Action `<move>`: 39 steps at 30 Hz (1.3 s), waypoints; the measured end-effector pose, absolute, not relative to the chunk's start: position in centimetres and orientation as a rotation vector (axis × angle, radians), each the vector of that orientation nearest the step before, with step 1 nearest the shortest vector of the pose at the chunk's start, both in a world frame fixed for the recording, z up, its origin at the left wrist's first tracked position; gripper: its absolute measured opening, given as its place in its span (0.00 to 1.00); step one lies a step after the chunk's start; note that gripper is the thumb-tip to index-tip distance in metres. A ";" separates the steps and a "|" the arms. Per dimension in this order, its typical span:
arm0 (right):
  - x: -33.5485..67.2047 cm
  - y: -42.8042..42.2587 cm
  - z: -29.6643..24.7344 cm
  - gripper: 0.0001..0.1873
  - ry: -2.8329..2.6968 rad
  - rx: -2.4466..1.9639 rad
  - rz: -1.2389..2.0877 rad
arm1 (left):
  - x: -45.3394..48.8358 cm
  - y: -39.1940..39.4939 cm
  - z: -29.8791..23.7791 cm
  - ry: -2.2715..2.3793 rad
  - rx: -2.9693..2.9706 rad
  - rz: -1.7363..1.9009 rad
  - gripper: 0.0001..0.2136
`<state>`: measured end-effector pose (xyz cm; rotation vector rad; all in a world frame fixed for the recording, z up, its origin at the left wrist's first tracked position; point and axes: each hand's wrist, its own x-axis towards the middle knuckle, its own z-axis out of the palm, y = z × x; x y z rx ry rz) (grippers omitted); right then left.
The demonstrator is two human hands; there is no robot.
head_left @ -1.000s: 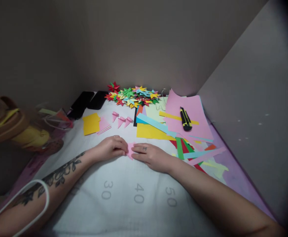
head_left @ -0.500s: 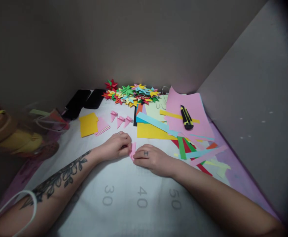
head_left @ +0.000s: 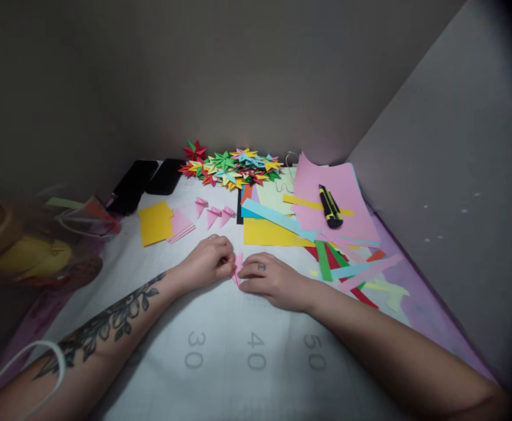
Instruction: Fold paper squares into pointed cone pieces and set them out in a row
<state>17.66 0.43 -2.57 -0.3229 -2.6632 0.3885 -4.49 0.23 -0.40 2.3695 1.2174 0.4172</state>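
Between my hands, a small folded piece of pink paper rests on the white sheet. My left hand pinches its left side, fingers curled and thumb pressed in. My right hand lies on the right, its fingertips closed on the paper's edge. Part of the paper is hidden by the fingers. Just beyond sit three folded pink pieces. To their left are flat pink papers and a stack of yellow paper squares.
Colourful folded paper stars are heaped at the back. On the right, a utility knife rests on pink sheets, with loose paper strips nearer me. Black phone-like slabs lie back left. A white cord crosses my left forearm.
My hands and the pink paper stay nearly in place, with small shifts of the fingers. My right fingers sit slightly farther right, and the whole view has shifted a little.
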 end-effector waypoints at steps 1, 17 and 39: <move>17.7 0.4 -2.5 0.13 -2.665 -0.333 0.397 | -4.5 0.2 -0.4 1.219 2.371 0.414 0.04; 17.6 0.5 -2.7 0.12 -2.694 -0.333 0.406 | -4.1 0.3 0.0 1.268 2.346 0.360 0.04; 17.3 -0.6 -2.3 0.15 -2.802 -0.334 0.377 | -5.3 0.0 -0.9 1.612 2.259 0.524 0.06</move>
